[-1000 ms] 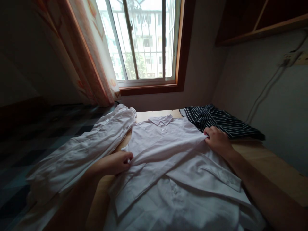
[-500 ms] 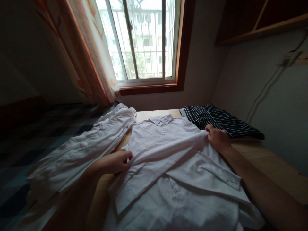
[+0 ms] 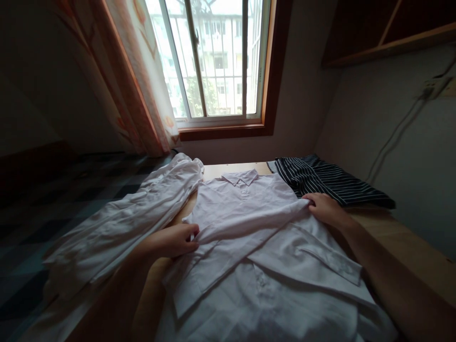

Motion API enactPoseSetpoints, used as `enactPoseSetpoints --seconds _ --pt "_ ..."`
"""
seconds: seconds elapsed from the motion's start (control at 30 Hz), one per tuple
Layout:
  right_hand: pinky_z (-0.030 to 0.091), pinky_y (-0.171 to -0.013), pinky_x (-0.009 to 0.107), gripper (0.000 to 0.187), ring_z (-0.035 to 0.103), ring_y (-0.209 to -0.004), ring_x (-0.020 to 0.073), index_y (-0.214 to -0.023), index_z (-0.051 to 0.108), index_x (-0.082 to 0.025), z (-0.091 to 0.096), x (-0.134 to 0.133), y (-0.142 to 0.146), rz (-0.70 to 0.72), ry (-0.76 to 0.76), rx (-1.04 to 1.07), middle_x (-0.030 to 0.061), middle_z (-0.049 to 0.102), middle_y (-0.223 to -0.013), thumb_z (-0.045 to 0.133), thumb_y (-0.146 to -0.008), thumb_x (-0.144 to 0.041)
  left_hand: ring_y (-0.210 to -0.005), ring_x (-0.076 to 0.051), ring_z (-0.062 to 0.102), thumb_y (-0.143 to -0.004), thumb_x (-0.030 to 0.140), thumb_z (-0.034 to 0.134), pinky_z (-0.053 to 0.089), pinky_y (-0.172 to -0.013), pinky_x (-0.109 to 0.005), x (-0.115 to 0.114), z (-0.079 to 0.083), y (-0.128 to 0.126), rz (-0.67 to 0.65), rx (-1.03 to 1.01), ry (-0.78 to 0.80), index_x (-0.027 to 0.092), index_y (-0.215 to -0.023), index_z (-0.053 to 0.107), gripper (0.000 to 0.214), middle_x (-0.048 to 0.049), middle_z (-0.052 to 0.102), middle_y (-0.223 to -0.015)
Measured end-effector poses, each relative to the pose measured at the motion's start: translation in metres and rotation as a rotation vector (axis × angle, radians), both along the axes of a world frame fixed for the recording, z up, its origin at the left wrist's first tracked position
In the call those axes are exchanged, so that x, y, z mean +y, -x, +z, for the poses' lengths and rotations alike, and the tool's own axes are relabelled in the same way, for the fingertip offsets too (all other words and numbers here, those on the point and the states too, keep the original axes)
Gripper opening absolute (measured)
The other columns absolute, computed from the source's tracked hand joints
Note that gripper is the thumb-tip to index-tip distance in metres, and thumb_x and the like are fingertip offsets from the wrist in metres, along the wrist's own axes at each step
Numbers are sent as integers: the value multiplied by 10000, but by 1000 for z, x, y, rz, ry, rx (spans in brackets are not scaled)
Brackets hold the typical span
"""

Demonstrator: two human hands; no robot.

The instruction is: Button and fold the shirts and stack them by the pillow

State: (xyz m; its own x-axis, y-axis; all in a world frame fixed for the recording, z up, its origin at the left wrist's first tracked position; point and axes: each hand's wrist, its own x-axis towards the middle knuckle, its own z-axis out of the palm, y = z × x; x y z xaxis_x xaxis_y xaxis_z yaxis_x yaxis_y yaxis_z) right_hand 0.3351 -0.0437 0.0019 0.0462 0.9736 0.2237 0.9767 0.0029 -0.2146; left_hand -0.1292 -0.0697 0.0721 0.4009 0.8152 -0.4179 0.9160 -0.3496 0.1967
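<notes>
A white collared shirt lies front up before me, its collar toward the window and its sleeves folded across the body. With thumb and fingers closed, my left hand pinches the shirt's left edge. On the opposite side my right hand grips the right edge, close to the upper end of the crossed sleeve. The fabric between both hands forms a raised diagonal fold. The shirt's lower part is close to me, and its bottom end runs out of view.
White crumpled cloth lies on the left, beside a dark checked bed surface. Black clothing with white stripes rests at the back right on the wooden board. A cable hangs along the right wall.
My right hand has lowered slightly, bringing the held edge down a little. My left hand keeps its pinch in nearly the same place. The whole view has shifted slightly.
</notes>
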Motion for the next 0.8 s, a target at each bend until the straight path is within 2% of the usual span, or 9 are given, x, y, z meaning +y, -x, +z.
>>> enactPoseSetpoints --seconds 0.07,0.13,0.23,0.33,0.53,0.67,0.8 --pt "452 -914 263 418 648 -1083 211 -1125 736 -182 7 7 -3 77 -10 72 80 730 -1170 487 -794 -126 -675 -166 565 -842 388 517 397 -589 -258 0 0 -1 -15 18 -5 191 -899 577 214 -32 632 -810" --pt "457 -885 231 394 658 -1074 198 -1136 735 -168 17 20 -2 90 -23 113 80 732 -1175 482 -833 -160 -695 -172 571 -845 384 514 400 -607 -264 1 -1 -1 -30 21 -15 190 -901 581 212 -36 638 -823" --pt "458 -796 227 323 684 -986 206 -1051 757 -178 32 46 10 45 29 73 87 760 -1069 483 -919 -285 -704 -172 567 -842 377 514 407 -625 -265 1 -1 -2 -27 18 -35 190 -890 592 208 -36 642 -814" --pt "454 -769 268 380 684 -969 243 -967 770 -173 41 76 28 -63 107 -8 123 759 -1020 462 -962 -395 -673 -166 547 -831 376 521 403 -613 -262 0 -2 -2 -17 19 -44 189 -879 606 211 -31 634 -776" --pt "472 -864 364 561 645 -1108 315 -1095 752 -148 33 117 50 -234 225 -34 190 700 -1188 406 -969 -572 -676 -171 560 -830 380 524 397 -603 -265 -1 -3 -1 -11 23 -51 189 -903 629 230 -39 647 -794" --pt "475 -889 371 452 629 -1149 315 -1135 736 -151 27 127 59 -254 218 -24 178 683 -1241 456 -970 -466 -686 -173 566 -835 375 524 411 -622 -264 -2 -2 -3 -19 25 -62 189 -909 641 233 -49 663 -815" --pt "489 -855 344 440 641 -1137 291 -1198 702 -153 29 133 62 -262 181 -8 175 681 -1247 379 -1001 -379 -673 -172 562 -838 354 516 411 -619 -265 -6 1 -6 -19 26 -70 184 -882 658 226 -58 675 -812"
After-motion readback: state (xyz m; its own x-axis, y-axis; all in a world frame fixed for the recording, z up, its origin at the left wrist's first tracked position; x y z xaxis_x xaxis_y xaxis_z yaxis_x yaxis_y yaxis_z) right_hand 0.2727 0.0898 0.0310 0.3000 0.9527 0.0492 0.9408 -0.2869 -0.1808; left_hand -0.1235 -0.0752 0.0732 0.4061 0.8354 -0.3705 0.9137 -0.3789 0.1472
